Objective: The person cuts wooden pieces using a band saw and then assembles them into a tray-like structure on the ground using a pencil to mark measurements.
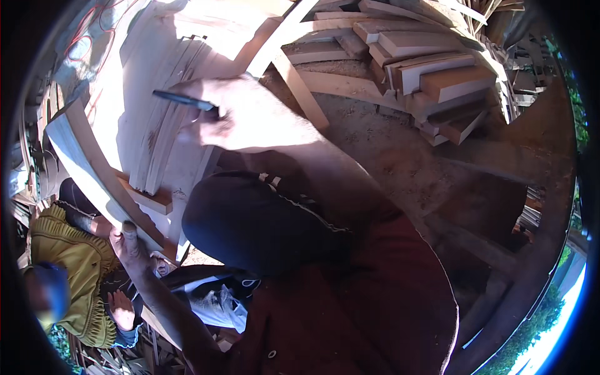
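Observation:
My right hand (250, 115) is closed around a dark pen (184, 100), its tip pointing left over long pale boards (169, 125) lying on the work surface. My left hand (132, 247) grips the near end of a curved wooden plank (94, 165), thumb on top; the undersides of its fingers are hidden. The plank slants away to the far left, beside the boards. A short brown wood block (147, 197) lies under the boards' near ends. A dark rounded cloth shape (250, 219) covers part of the middle.
Cut wood blocks (456, 81) are piled at the far right on a dusty surface. At the left sits a person in a yellow garment (72, 269), one hand (122, 309) near my left forearm. An orange cord (81, 37) lies far left. Scrap wood (150, 350) covers ground nearby.

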Motion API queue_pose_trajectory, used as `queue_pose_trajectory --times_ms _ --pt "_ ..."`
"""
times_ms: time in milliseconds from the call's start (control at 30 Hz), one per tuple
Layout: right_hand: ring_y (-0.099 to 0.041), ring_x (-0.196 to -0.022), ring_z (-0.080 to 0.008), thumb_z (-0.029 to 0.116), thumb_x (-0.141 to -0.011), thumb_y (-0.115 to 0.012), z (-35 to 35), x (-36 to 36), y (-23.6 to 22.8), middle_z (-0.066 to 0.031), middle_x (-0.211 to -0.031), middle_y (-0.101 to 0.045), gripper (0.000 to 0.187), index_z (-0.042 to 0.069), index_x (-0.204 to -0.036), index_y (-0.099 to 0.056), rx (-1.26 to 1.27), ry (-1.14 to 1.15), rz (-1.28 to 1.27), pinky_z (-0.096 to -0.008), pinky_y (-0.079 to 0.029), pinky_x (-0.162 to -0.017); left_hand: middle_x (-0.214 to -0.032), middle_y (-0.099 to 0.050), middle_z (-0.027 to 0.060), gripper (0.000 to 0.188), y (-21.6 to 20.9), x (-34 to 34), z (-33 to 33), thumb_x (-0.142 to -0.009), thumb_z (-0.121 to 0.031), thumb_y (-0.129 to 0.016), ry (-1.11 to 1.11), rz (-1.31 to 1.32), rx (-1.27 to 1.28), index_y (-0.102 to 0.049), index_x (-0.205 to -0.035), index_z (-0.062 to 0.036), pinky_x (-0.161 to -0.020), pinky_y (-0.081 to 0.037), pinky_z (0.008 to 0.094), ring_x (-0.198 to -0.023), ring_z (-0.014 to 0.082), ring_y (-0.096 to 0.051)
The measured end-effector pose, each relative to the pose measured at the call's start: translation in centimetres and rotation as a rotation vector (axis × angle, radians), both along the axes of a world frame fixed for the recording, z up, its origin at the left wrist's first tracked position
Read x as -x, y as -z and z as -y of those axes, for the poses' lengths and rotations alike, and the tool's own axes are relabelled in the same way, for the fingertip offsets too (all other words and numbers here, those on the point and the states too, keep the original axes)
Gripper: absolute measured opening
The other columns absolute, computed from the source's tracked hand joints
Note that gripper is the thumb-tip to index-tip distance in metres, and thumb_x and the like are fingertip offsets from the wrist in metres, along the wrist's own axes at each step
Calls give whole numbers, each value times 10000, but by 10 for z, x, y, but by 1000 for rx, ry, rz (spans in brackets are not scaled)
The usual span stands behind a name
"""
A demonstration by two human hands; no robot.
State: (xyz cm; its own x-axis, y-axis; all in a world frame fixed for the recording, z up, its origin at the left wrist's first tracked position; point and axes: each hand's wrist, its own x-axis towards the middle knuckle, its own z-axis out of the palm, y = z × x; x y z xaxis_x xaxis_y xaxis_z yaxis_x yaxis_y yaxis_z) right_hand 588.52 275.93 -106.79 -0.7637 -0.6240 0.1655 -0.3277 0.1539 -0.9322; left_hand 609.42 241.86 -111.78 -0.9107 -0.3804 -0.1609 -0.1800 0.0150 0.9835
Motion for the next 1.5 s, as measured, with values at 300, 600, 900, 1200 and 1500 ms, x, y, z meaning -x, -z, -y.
queue_pose_trajectory --times_ms 300,600,900,1200,1500 --pt "-537 -651 -30 150 -1024 -632 -169 -44 44 -15 -812 -674 237 -18 -1185 -679 359 878 504 -200 -447 -595 -886 -604 7 388 47 58 24 -1074 -400 -564 173 368 252 -594 -1184 -29 -657 -452 248 -781 95 -572" --pt "-619 -840 -249 265 -898 -645 7 -112 -26 -69 -896 -579 393 85 -1247 -641 -239 235 -653 -414 -502 -771 -1204 -626 230 520 96 143 -9 -1043 -384 -574 497 269 551 -574 -1386 6 -944 -483 463 -1083 379 -614" --pt "-581 -939 -233 278 -836 -629 21 -104 -62 -71 -951 -581 409 19 -1153 -617 -599 509 -602 -403 -467 -870 -1148 -568 169 428 -103 108 -64 -1002 -195 -656 780 311 546 -583 -1336 62 -833 -542 415 -953 256 -648" --pt "-571 -1066 -279 309 -928 -542 0 -180 -130 -94 -1068 -582 270 148 -1128 -625 -699 633 -86 -397 -464 -927 -1267 -653 198 382 -320 18 -101 -945 -190 -661 1615 111 742 -641 -1309 -74 -988 -512 478 -1180 404 -611" --pt "-635 -1009 -310 200 -880 -624 -122 -473 -378 -127 -1118 -582 539 188 -1414 -554 -751 1328 137 -450 -512 -892 -993 -724 211 374 -397 -49 -163 -942 -339 -717 1774 167 779 -693 -1187 -57 -848 -541 480 -972 381 -700"
